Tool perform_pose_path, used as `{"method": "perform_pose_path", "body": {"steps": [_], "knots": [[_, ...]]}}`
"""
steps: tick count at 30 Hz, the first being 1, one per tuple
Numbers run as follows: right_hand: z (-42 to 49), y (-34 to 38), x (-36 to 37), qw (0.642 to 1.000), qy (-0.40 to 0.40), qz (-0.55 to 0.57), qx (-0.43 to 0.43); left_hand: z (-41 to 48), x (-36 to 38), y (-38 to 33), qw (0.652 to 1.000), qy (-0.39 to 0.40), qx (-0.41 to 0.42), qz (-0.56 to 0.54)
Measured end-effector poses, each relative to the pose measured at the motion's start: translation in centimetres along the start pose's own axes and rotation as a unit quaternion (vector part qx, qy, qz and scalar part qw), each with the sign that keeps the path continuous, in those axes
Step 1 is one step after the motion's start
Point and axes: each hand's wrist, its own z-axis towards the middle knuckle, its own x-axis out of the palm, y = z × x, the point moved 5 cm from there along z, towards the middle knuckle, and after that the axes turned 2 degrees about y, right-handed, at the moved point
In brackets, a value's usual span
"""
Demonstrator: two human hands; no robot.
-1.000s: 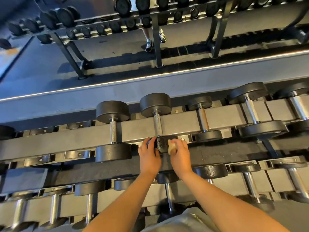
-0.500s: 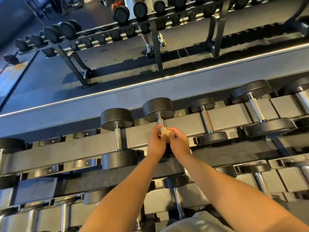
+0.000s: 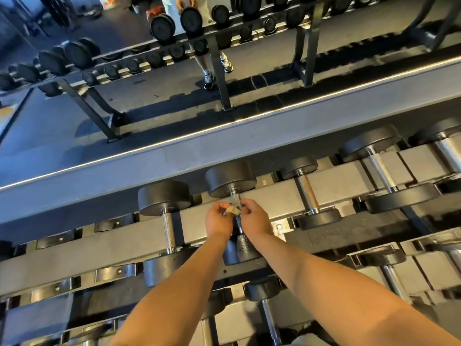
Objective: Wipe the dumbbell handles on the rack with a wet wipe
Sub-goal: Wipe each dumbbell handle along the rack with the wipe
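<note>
While the crumpled wet wipe [image 3: 232, 210] is held against the steel handle [image 3: 235, 197] of the centre dumbbell [image 3: 230, 178], it is pinched from both sides: the left hand [image 3: 219, 222] is curled onto one end, and the right hand [image 3: 255, 218] is closed on the other. The dumbbell is seated across the top tier of the rack [image 3: 274, 194], near head partly hidden by the wrists. A left neighbour dumbbell [image 3: 164, 198] and a right neighbour dumbbell [image 3: 305, 188] are parked just beside it.
</note>
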Motion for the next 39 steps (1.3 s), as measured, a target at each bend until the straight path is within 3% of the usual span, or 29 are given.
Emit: {"method": "perform_pose_path", "body": {"steps": [7,12,18,23,28,31,35,39], "knots": [[0.0,0.0,0.6,0.989,-0.015,-0.142,-0.026,3.0,0.1,-0.4,0.996,0.000,-0.023,-0.085],[0.1,-0.2,0.8,0.992,-0.010,-0.125,-0.028,3.0,1.6,0.1,0.993,0.033,-0.022,-0.112],[0.1,0.0,0.9,0.988,-0.020,-0.154,-0.024,2.4,1.4,1.0,0.997,0.033,-0.015,-0.072],[0.1,0.0,0.8,0.987,-0.025,-0.155,-0.020,3.3,1.3,-0.9,0.992,0.017,-0.005,-0.125],[0.2,-0.2,0.8,0.988,-0.030,-0.150,-0.012,3.0,1.7,-0.8,0.997,0.052,0.033,-0.048],[0.3,-0.1,0.7,0.989,-0.032,-0.148,-0.001,2.1,1.3,1.3,0.995,0.074,0.023,-0.062],[0.2,0.0,0.6,0.989,-0.031,-0.143,-0.004,2.5,0.9,1.0,0.986,0.032,-0.012,-0.165],[0.1,0.0,0.4,0.990,-0.031,-0.136,-0.007,2.7,1.1,-0.9,0.986,-0.011,0.019,-0.167]]}}
